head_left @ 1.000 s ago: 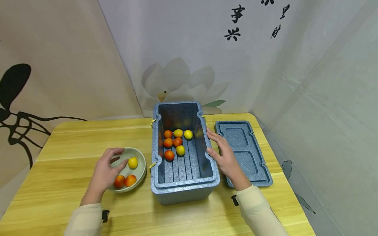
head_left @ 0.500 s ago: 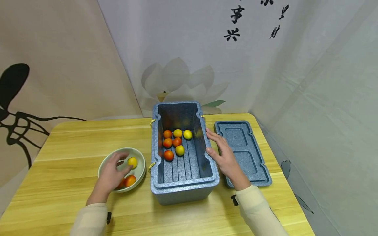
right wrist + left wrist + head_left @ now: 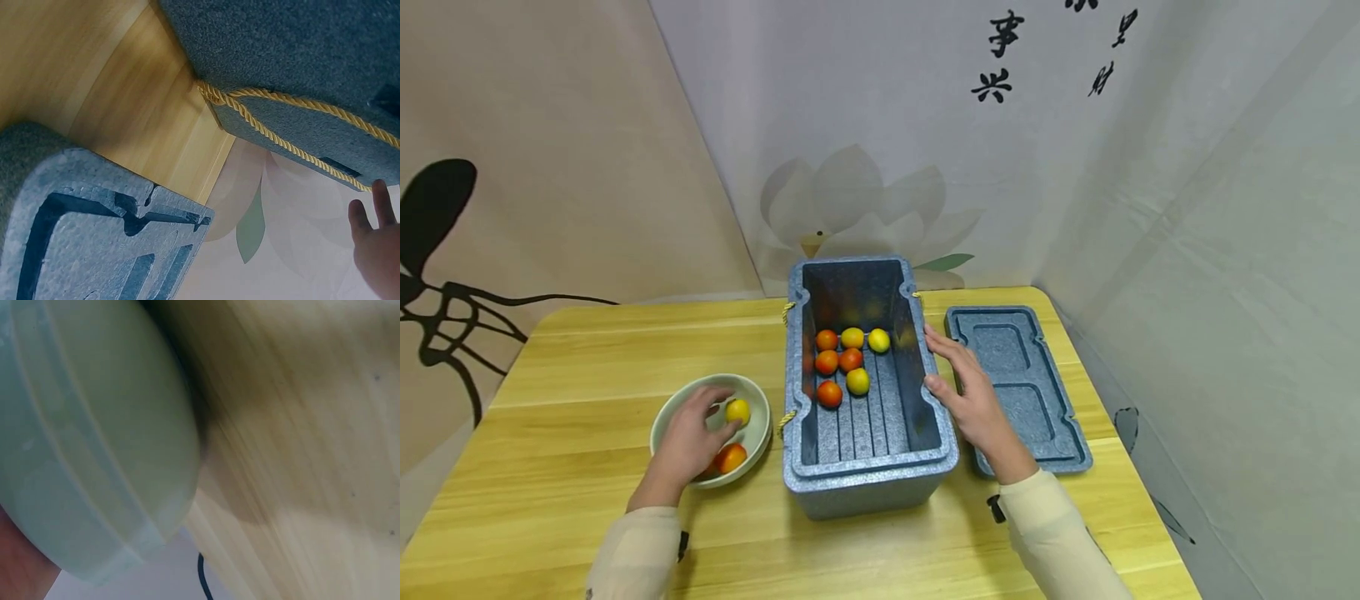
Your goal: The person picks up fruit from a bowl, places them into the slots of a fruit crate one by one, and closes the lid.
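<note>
My left hand reaches into a pale green bowl left of the box, fingers loosely curved. Its thumb and forefinger lie just left of a yellow fruit; an orange fruit lies near the front rim, and the palm covers the spot beside it. The left wrist view shows only the bowl's outer wall and the wooden table. My right hand rests flat against the right rim of an open blue-grey foam box, fingers straight. Several orange and yellow fruits lie on the box floor.
The box's foam lid lies upside down on the table right of my right hand, also seen in the right wrist view. A yellow rope handle hangs on the box's side. Fabric walls close in behind and on the right.
My left hand has come down from above the bowl's left side into the bowl and now covers the left orange fruit. The right hand has stayed on the box rim.
</note>
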Demonstrator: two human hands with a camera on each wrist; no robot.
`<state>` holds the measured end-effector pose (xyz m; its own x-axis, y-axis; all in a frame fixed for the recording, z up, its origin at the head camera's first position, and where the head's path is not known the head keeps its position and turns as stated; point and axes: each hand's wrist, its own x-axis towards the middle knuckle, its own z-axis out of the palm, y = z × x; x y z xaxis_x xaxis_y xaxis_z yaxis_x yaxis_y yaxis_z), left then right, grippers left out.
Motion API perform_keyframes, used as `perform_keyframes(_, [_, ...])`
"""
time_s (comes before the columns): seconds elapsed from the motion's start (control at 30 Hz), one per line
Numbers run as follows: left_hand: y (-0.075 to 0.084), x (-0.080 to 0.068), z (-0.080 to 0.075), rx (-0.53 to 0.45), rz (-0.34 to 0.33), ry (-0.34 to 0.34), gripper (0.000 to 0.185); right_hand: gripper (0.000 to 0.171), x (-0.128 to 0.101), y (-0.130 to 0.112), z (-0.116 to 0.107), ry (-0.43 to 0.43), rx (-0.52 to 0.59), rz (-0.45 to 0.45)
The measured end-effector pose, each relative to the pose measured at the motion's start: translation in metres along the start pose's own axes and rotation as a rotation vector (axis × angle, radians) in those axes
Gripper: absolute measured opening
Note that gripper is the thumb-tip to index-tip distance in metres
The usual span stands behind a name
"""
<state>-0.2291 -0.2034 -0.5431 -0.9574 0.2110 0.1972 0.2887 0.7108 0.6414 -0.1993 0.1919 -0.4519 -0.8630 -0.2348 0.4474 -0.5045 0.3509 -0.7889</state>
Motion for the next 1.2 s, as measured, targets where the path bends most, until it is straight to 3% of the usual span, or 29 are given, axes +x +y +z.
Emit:
perform_keyframes(0.3, [0.007,0.010,0.002,0.013,0.025,-0.038,0.038,0.046,0.000,0.003,-0.003,0.008,-0.008,-0.013])
perform_keyframes(0.63, [0.000,0.007,0.008,0.054,-0.003,-0.039,0.041,0.046,0.000,0.001,-0.002,-0.002,-0.002,-0.007])
perform_keyframes(0.83, [-0.004,0.008,0.010,0.050,-0.020,-0.076,0.042,0.047,-0.001,0.002,-0.001,0.000,-0.002,-0.001])
perform_keyframes(1.2, [-0.007,0.008,0.009,0.066,-0.006,-0.090,0.041,0.047,0.000,-0.001,0.000,-0.001,-0.004,0.011])
